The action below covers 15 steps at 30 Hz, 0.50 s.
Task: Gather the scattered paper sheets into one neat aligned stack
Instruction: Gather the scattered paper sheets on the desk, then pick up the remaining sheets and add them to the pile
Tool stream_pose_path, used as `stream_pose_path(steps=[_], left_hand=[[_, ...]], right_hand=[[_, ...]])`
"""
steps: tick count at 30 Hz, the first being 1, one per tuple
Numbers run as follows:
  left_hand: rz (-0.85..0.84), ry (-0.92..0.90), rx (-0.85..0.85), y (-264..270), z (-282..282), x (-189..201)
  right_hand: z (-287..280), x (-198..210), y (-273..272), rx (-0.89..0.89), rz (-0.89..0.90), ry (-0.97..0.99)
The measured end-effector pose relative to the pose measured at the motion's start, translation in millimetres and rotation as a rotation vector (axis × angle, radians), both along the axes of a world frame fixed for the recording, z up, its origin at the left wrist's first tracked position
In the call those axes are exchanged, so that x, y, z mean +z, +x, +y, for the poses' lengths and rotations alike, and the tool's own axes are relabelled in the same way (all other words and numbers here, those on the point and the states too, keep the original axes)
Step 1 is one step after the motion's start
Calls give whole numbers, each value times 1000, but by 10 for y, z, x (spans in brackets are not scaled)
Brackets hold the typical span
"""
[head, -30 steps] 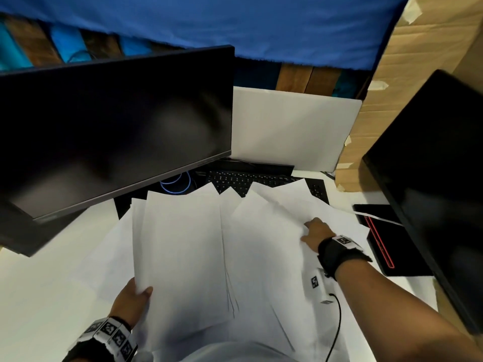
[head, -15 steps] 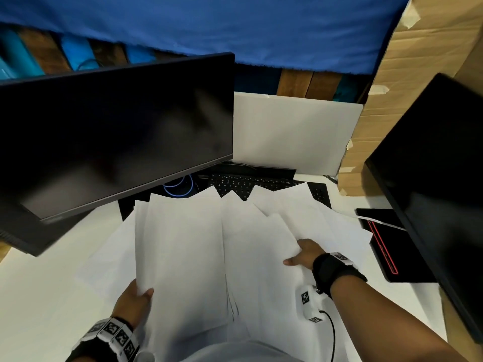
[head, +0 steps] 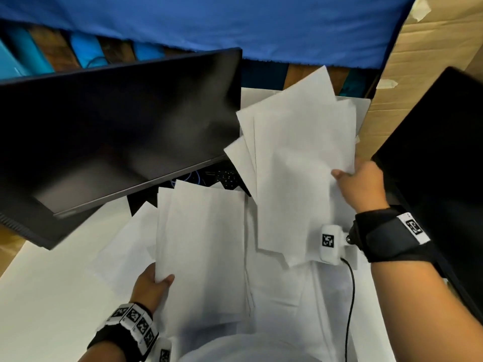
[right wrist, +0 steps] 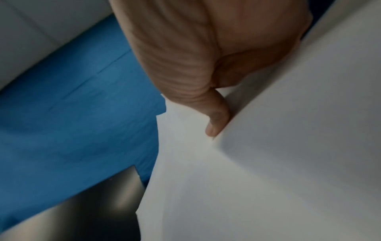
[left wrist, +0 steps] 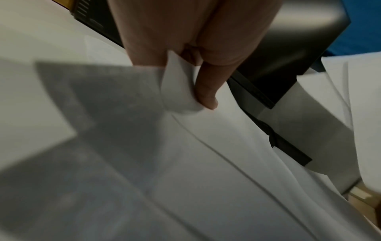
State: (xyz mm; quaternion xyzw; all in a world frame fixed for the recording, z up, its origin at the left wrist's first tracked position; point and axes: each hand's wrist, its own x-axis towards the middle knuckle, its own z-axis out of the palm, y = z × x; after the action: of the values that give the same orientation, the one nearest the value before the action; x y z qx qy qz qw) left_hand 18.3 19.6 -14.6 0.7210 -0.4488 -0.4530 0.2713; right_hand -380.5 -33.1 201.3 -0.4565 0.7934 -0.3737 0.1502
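Over on the right side, the right hand (head: 362, 185) has lifted a fanned bunch of sheets (head: 300, 163) up off the desk; a second ago it was flat down on the pile. That bunch now hangs in the air in front of the white board (head: 363, 111), pinched at its right edge with the thumb on top, and the sheets in it are clearly not squared up. The left hand (head: 151, 286) hasn't really moved: it still pinches the near left corner of the other bundle (head: 203, 246), thumb on top, fingers hidden under the paper. More loose sheets (head: 277, 291) are spread underneath on the white desk (head: 47, 304).

As for the room, a dark monitor (head: 109, 131) tilts over the left of the desk, and a second black screen (head: 439, 158) sits at the right edge. A bit of black keyboard (head: 228, 178) peeks out between the papers, cardboard (head: 423, 48) stands at the back right, and blue cloth (head: 209, 22) hangs behind everything.

No readable writing anywhere, just black-and-white square marker tags on both wristbands and on the little white camera block (head: 330, 242) by the right wrist.
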Motion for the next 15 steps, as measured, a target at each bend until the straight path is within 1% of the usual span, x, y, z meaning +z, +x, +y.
stream_pose_path(steps=[1,3,7,10,12,15], left_hand=[[16,7,-17,-35,-9,3],[36,31,-47,-86,-37,-16],[28,105,-98,-138,-97,-70],[65,113,-79,-199,-123,-35],[70,113,-76,-229,-121,-2],[61,126,-116,-278,-98,-5]], right_hand=[[-21,-11,59,13,-41,-13],[-80,-193,184,43,-108,29],[-21,-845,569,134,-142,171],[97,-1311,840,188,-156,329],[164,-1515,976,218,-202,440],[259,-1771,1104,246,-238,578]])
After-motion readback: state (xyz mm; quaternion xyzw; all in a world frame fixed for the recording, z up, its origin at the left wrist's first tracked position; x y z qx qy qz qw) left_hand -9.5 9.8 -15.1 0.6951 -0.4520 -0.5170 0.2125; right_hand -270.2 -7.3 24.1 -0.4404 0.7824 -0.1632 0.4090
